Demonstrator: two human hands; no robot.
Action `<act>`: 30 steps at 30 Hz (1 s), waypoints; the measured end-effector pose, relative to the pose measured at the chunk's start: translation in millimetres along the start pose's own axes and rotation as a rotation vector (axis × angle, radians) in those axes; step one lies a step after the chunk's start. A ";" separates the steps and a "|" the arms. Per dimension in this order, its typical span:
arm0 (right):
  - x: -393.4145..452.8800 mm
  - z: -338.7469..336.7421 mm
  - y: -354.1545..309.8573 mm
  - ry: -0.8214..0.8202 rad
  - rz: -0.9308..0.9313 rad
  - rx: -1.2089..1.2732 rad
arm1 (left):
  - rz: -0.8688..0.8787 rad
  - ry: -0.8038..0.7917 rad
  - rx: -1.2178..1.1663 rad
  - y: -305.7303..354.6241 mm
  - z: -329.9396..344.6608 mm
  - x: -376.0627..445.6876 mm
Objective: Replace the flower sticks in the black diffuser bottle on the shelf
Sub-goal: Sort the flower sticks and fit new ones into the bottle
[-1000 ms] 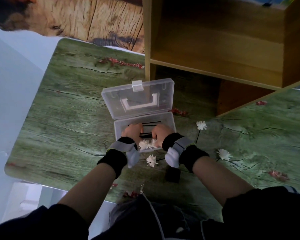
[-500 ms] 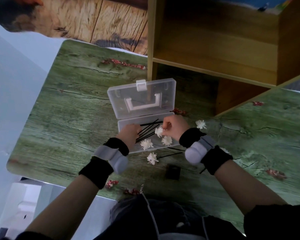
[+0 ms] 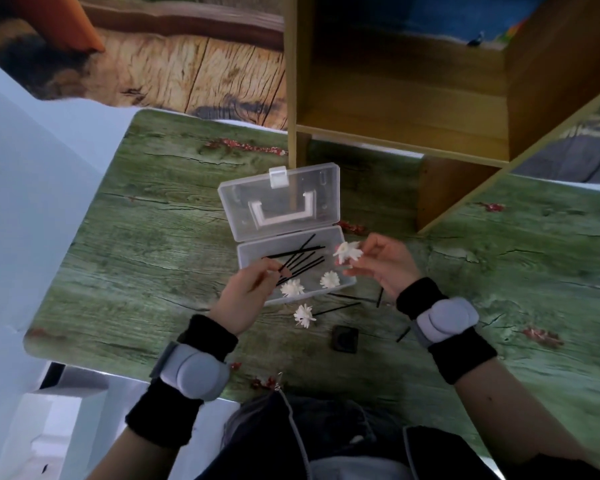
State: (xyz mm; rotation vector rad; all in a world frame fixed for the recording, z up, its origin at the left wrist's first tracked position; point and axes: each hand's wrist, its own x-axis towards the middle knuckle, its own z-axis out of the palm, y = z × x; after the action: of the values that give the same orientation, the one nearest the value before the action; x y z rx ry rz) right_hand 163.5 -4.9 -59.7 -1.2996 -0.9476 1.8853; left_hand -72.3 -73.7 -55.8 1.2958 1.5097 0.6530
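At far left a pale blue-white wall or panel (image 3: 18, 209) runs down beside the table (image 3: 146, 244), whose green wood-grain top has rounded corners and a near edge just in front of the person's lap. The table's left half is bare, open surface.

The left hand (image 3: 246, 292) hovers at the near-left corner of the clear plastic box (image 3: 291, 265), fingers pinched around the ends of several black sticks (image 3: 302, 259) that fan out across the box tray. The box's lid (image 3: 279, 202) lies open, hinged back toward the wooden shelf unit (image 3: 413, 98). Two white flower heads (image 3: 329, 279) rest inside the tray; another flower stick (image 3: 305, 315) lies on the table just in front of the box, with loose black sticks near it.

A small black square bottle (image 3: 344, 338), likely the diffuser, stands on the table near its front edge, between the two wrists and not on the shelf.

The right hand (image 3: 385, 265) is raised at the box's right end, thumb and fingertips grasping a white flower (image 3: 347, 252). Both wrists wear black bands with grey devices.

Right of the hand, the shelf's lower compartment is open and the table stretches clear toward its far-right rounded corner.
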 end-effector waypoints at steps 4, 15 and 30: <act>-14.1 4.6 1.5 -0.048 -0.036 0.160 | 0.120 -0.049 0.008 23.1 5.9 -14.7; -41.4 10.0 -1.6 -0.135 -0.193 0.165 | 0.163 -0.008 -0.012 35.0 19.2 -33.2; -53.4 15.0 -8.7 -0.119 -0.343 0.198 | 0.171 0.014 -0.098 42.5 11.9 -50.2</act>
State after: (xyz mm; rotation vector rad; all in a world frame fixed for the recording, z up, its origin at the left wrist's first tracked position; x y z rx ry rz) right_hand 166.0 -47.4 -23.2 -0.8561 -0.9484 1.7491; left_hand -48.3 -111.3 -6.1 1.3565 1.3703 0.8375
